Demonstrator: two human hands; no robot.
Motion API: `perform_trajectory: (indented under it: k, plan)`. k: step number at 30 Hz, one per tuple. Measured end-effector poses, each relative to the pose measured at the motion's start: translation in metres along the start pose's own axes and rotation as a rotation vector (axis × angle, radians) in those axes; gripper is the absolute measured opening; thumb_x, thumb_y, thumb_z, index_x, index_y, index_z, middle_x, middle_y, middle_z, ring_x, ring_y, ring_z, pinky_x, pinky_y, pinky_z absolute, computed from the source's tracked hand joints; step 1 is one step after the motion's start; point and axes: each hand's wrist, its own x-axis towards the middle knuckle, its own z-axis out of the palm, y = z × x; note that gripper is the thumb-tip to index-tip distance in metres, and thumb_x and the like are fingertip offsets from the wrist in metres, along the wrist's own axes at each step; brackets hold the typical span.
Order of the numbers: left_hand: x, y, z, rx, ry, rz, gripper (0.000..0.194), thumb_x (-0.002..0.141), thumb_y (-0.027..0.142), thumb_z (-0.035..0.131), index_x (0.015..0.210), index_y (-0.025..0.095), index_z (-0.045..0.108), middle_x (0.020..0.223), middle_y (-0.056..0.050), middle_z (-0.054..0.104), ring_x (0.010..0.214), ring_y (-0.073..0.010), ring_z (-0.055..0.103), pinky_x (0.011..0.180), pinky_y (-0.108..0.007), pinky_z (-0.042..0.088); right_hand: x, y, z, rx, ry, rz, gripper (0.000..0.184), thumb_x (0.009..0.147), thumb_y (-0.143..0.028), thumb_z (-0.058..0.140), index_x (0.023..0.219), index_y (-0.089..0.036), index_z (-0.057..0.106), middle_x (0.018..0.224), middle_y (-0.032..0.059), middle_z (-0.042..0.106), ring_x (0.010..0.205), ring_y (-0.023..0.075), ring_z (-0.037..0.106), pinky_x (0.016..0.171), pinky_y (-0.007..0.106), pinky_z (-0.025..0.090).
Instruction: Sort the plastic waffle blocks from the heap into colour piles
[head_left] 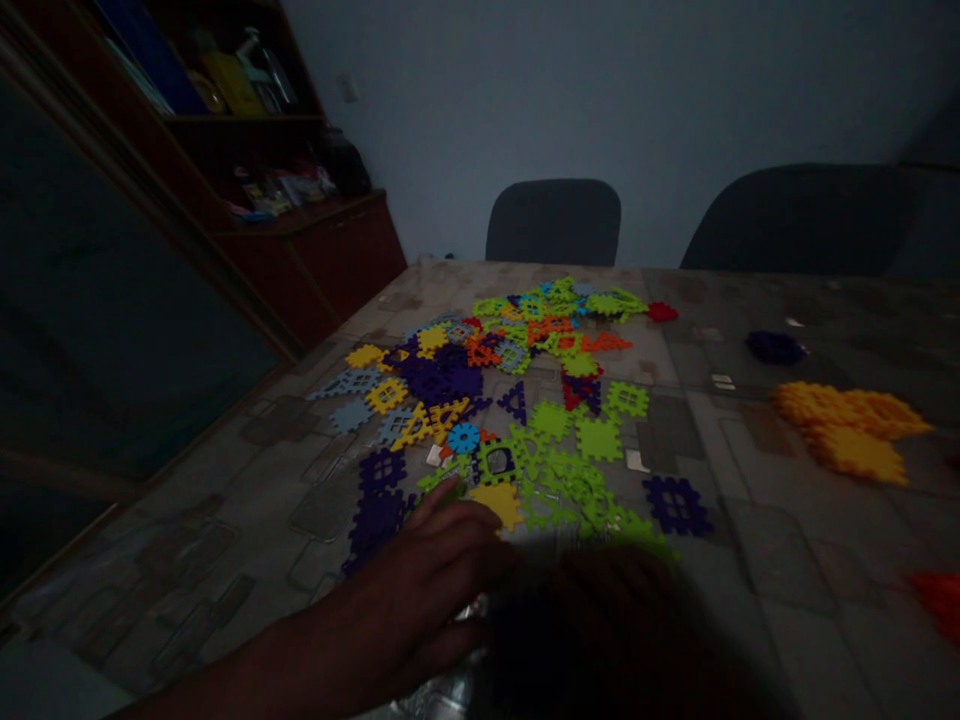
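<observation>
A spread of flat plastic interlocking pieces in green, purple, yellow, orange and blue lies on the patterned table. My left hand reaches in from the lower left with fingers stretched out over the table. Its fingertips are at a yellow piece on the near edge of the spread, beside purple pieces. My right hand is a dark, blurred shape just right of it, below several green pieces; its fingers do not show. Something shiny lies under my hands.
A heap of yellow pieces sits at the right, a small purple heap behind it, red pieces at the right edge. Two dark chairs stand at the far side. A wooden cabinet stands at the left. The room is dim.
</observation>
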Motion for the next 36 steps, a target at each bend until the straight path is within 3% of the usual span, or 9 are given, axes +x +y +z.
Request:
perform_trajectory:
  k: [5,9,12,14,16,20,24,32,36]
  plan:
    - [-0.007,-0.005,0.004,0.086,0.034,-0.075,0.037,0.102,0.018,0.047,0.138,0.024,0.039,0.128,-0.008,0.054,0.132,-0.0236,0.041,0.124,-0.049,0.012,0.013,-0.014,0.013,0.079,-0.037,0.032,0.029,0.087,-0.027,0.057,0.115,-0.019,0.059,0.099,0.0042,0.074,0.085,0.022,0.065,0.084,0.039,0.049]
    - [-0.001,-0.006,0.006,0.085,0.074,-0.039,0.036,0.099,0.011,0.044,0.133,0.023,0.043,0.126,-0.007,0.056,0.131,-0.0227,0.043,0.124,-0.048,0.013,0.015,-0.015,0.018,0.102,-0.066,0.059,0.023,0.083,-0.026,0.06,0.105,-0.02,0.06,0.094,0.0052,0.071,0.083,0.0219,0.063,0.08,0.038,0.05]
    - [0.013,-0.003,0.001,0.059,0.055,-0.025,0.042,0.094,0.006,0.047,0.133,0.022,0.043,0.127,-0.008,0.056,0.132,-0.024,0.043,0.123,-0.051,0.015,0.009,-0.006,0.021,0.055,0.039,0.111,0.009,0.083,-0.028,0.055,0.088,-0.021,0.057,0.08,0.0043,0.066,0.073,0.0213,0.058,0.071,0.037,0.046]
    - [0.025,0.0,-0.001,0.021,0.029,-0.06,0.045,0.09,0.006,0.053,0.131,0.023,0.045,0.126,-0.007,0.057,0.129,-0.0252,0.045,0.122,-0.052,0.018,0.003,0.001,0.02,0.027,0.134,0.155,0.014,0.085,-0.036,0.052,0.082,-0.022,0.053,0.073,0.0036,0.062,0.068,0.0215,0.054,0.067,0.037,0.042]
    - [0.037,0.002,-0.001,-0.013,0.027,-0.091,0.047,0.085,0.005,0.058,0.127,0.025,0.049,0.125,-0.006,0.058,0.126,-0.0252,0.049,0.121,-0.053,0.019,-0.003,0.008,0.015,0.019,0.117,0.164,0.019,0.087,-0.041,0.053,0.086,-0.022,0.054,0.075,0.003,0.062,0.069,0.0215,0.055,0.068,0.037,0.04]
    - [0.048,-0.002,0.007,-0.012,0.089,-0.05,0.046,0.084,0.004,0.061,0.125,0.025,0.052,0.12,-0.005,0.061,0.125,-0.0252,0.049,0.122,-0.054,0.012,-0.014,0.016,-0.004,0.032,-0.041,0.204,0.029,0.084,-0.034,0.062,0.109,-0.02,0.055,0.09,0.003,0.067,0.08,0.0221,0.06,0.079,0.038,0.041]
    - [0.044,-0.011,0.013,-0.023,0.162,-0.03,0.044,0.089,0.004,0.054,0.127,0.026,0.05,0.122,-0.004,0.061,0.131,-0.0246,0.043,0.122,-0.056,0.008,-0.017,0.018,-0.016,0.041,-0.036,0.317,0.027,0.079,-0.037,0.064,0.099,-0.022,0.055,0.086,0.0032,0.064,0.077,0.0233,0.059,0.071,0.037,0.039]
    - [0.039,-0.022,0.012,-0.007,0.176,-0.032,0.043,0.088,0.001,0.05,0.124,0.024,0.051,0.118,-0.004,0.062,0.128,-0.0231,0.045,0.121,-0.052,0.011,-0.004,0.006,0.006,-0.075,0.118,0.277,0.03,0.088,-0.05,0.052,0.093,-0.02,0.054,0.079,0.0042,0.06,0.072,0.0237,0.053,0.073,0.04,0.038]
    - [0.038,-0.028,0.008,0.039,0.202,-0.041,0.041,0.09,0.003,0.052,0.124,0.026,0.053,0.119,-0.003,0.062,0.128,-0.023,0.045,0.119,-0.048,0.016,-0.004,0.003,0.009,-0.061,-0.018,0.24,0.035,0.087,-0.05,0.057,0.105,-0.019,0.056,0.085,0.0033,0.064,0.076,0.0236,0.057,0.078,0.041,0.038]
